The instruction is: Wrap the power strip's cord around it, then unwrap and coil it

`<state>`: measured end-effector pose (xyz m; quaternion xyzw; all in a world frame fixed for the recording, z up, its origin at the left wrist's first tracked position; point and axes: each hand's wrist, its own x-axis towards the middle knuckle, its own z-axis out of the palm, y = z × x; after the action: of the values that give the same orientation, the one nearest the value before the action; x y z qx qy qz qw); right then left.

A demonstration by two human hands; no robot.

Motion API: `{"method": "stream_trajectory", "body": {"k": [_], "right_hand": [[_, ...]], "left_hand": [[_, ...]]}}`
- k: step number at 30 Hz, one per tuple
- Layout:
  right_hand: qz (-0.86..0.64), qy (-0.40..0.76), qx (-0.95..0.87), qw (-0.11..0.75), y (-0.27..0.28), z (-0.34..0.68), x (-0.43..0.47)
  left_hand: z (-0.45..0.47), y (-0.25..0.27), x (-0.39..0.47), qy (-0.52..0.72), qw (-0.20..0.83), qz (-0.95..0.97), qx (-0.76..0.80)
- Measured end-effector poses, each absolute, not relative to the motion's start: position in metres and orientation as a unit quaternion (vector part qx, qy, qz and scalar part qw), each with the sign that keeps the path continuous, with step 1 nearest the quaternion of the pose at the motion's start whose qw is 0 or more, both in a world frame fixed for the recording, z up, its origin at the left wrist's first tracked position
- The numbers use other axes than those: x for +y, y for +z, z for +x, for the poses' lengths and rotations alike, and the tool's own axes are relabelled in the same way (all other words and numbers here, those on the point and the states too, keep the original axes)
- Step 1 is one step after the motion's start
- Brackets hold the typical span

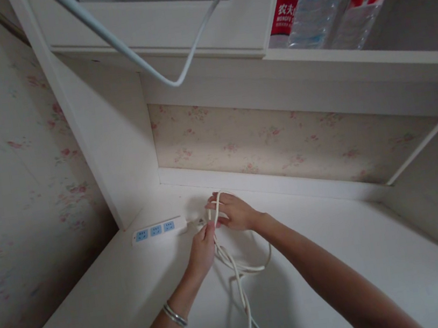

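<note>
A tangled white power cord (237, 270) hangs in loops between my two hands above the white desk. My left hand (203, 252) is closed, pinching the cord between thumb and fingers; a silver bangle circles that wrist. Just to the right and slightly farther off, my right hand (236, 211) curls its fingers round a loop of the same cord. Left of the hands lies a white power strip (159, 230) with blue socket faces, resting on the desk. Lower strands of the cord run down toward the bottom edge of the view.
Overhead, a pale cable (175, 82) dangles in a V in front of the white shelf (194, 42). Plastic bottles (316, 3) stand on the shelf at upper right. A side panel (110, 119) and floral wallpaper (22, 186) bound the desk (101, 311) on the left.
</note>
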<state>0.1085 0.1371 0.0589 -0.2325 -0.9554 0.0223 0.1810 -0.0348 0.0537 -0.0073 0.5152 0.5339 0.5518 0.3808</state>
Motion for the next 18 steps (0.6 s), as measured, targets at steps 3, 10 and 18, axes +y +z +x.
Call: {"method": "stream_trajectory", "body": {"k": [3,10,18], "right_hand": [[-0.27,0.059,-0.949,0.151,0.074,0.113,0.132],[-0.36,0.28,-0.881,0.126,0.086,0.138,0.124],[-0.518,0.226,-0.812,0.144,0.128,0.228,0.128]], "left_hand": [[-0.036,-0.005,0.051,0.532,0.356,0.522,0.564],[-0.04,-0.004,0.051,0.519,0.291,0.525,0.609],[-0.057,-0.007,0.06,0.482,0.224,0.555,0.64]]}}
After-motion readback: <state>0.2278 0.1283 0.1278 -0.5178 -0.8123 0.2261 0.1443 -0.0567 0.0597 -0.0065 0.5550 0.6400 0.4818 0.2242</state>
